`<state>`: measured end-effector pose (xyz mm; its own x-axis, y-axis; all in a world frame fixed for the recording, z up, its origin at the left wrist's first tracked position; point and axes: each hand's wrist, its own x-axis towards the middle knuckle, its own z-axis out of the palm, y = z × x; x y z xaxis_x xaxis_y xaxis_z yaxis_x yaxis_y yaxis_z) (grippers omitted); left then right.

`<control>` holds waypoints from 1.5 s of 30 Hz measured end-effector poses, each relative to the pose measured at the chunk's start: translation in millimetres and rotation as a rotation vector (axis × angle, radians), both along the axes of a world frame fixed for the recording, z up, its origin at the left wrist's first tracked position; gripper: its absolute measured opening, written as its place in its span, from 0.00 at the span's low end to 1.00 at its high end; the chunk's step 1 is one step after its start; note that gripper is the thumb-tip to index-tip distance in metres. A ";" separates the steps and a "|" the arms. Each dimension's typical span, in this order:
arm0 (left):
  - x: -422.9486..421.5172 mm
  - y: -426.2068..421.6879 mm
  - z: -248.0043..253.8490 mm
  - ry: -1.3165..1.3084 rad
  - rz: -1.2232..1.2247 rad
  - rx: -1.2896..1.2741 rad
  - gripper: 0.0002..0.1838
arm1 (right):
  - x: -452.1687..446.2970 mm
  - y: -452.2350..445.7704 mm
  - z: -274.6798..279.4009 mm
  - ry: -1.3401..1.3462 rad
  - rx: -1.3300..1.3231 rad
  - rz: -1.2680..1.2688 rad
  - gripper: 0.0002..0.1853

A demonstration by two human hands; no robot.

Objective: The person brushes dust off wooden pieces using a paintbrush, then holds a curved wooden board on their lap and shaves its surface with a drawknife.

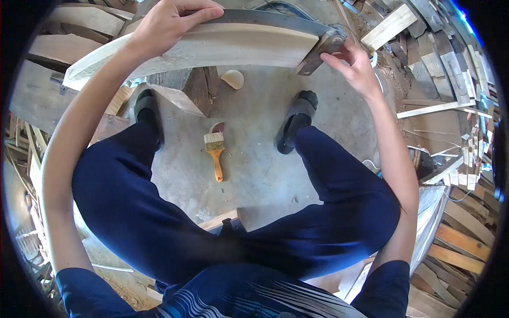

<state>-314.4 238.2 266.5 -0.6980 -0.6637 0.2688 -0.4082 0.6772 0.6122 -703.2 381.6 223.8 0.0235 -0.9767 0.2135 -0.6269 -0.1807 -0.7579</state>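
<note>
A pale wooden board [238,47] lies across the top of the view, above the floor. Along its far edge runs the long metal blade [265,18] of a square, whose dark stock [318,53] crosses the board's right end. My left hand [169,24] is closed at the blade's left part, thumb and fingers pressed together on it and the board's edge. At the stock, my right hand [352,66] has its thumb on the near side and its other fingers partly hidden behind the pivot end.
On the floor between my feet lies a brush [214,153] with a yellow handle, beside a small round reddish piece [217,127]. A wooden block [204,90] and a pale rounded piece [232,79] sit beyond. Stacked wood scraps [440,69] line both sides.
</note>
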 end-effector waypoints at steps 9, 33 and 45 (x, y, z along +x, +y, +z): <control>1.1 -1.5 -2.5 0.019 -0.029 -0.028 0.19 | 3.1 -1.0 -18.0 -0.095 -0.026 0.064 0.20; -9.5 18.3 8.3 0.195 -0.049 0.074 0.12 | -2.9 -8.0 -4.2 -0.191 0.280 0.084 0.23; -8.5 22.4 15.9 0.088 0.030 0.088 0.12 | 9.1 -1.7 -7.5 -0.062 0.321 0.118 0.25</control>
<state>-323.0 260.7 282.4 -0.6539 -0.7075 0.2680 -0.3695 0.6078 0.7028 -694.1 379.9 216.4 0.1370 -0.9856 -0.0996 -0.5671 0.0044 -0.8237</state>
